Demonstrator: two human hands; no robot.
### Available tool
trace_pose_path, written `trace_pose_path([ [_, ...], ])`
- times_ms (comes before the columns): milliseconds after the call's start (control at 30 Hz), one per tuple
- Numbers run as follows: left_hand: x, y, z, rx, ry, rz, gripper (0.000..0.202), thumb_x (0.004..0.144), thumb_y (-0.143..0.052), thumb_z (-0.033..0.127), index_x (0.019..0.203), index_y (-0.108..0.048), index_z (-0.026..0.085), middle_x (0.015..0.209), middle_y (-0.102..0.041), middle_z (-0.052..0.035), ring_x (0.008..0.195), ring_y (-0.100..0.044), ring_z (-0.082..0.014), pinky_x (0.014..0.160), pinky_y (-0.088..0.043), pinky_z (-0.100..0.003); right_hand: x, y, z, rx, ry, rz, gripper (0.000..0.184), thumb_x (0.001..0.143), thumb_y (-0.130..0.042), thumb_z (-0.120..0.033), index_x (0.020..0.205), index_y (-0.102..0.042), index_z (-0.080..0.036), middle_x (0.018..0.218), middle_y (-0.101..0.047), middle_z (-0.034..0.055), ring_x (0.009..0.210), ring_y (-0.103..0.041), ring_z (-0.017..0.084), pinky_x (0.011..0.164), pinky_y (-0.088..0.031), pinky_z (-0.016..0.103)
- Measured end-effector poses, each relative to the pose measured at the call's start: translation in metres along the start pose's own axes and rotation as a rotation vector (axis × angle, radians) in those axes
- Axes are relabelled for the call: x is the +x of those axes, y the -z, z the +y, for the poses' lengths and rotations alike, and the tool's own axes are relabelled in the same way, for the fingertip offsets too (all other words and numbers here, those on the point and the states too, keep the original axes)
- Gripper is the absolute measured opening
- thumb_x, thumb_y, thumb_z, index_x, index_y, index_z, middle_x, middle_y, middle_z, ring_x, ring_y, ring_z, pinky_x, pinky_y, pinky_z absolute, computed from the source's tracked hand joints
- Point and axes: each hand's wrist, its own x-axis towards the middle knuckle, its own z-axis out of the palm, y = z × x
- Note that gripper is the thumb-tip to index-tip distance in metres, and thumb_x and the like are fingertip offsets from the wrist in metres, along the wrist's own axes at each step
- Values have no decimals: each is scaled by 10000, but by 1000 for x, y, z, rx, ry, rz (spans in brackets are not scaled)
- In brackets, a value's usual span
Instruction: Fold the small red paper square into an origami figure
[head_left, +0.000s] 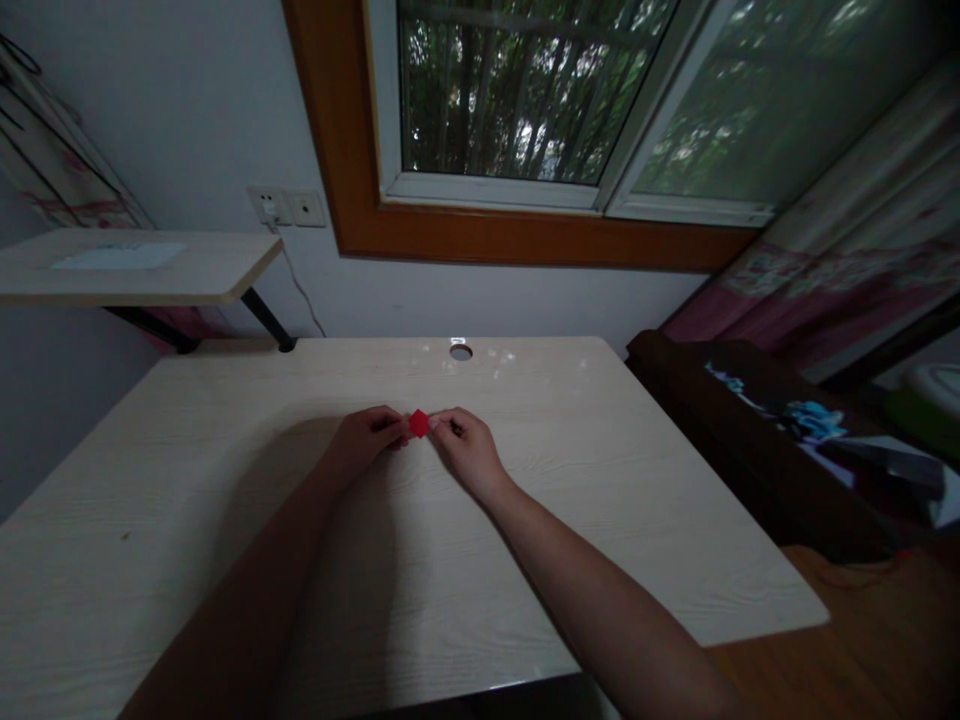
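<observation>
A small red square piece (418,423), perhaps folded paper, is held between both my hands over the middle of a pale wooden desk (225,500). My left hand (367,438) pinches its left corner with the fingers curled. My right hand (469,448) pinches its right corner, fingers closed too. Both forearms reach in from the bottom edge of the view. The piece stands on one corner like a diamond, just above or on the desk top.
A round cable hole (460,350) sits near the desk's far edge. A raised shelf (135,265) juts out at the left. Wall sockets (289,207) and a window (525,100) lie behind. A dark piece of furniture with cluttered items (787,430) stands at the right.
</observation>
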Motion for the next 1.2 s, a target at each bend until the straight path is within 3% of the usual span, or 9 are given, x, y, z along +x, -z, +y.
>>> trace_pose_path([
  [500,0,0,1,47,-35,40,258,799,-626,441,774,-681,190,687,-675,-13,646,-603,-162,658,-468,-267,0,-1,2,2,7,2,183,874,-582,-310,873,-730,-202,846,-710,34,747,-620,166,712,-473,271],
  [833,2,-1,2,10,-61,27,330,817,-623,500,918,-728,203,795,-689,-29,688,-634,-166,658,-498,-260,0,-1,0,24,3,-4,204,877,-602,-360,879,-734,-204,859,-716,40,756,-627,169,718,-477,271],
  [933,4,-2,1,14,-107,-6,298,824,-618,473,892,-731,206,847,-683,-31,704,-626,-161,663,-500,-257,0,0,-2,29,12,-29,195,881,-608,-352,879,-737,-206,859,-713,38,769,-628,168,723,-476,269],
  [1200,2,1,2,80,-80,-27,278,816,-621,450,804,-717,189,727,-672,-6,676,-598,-158,653,-453,-253,-2,0,-2,30,41,-61,185,887,-615,-334,882,-749,-207,845,-700,37,777,-621,167,731,-467,274],
])
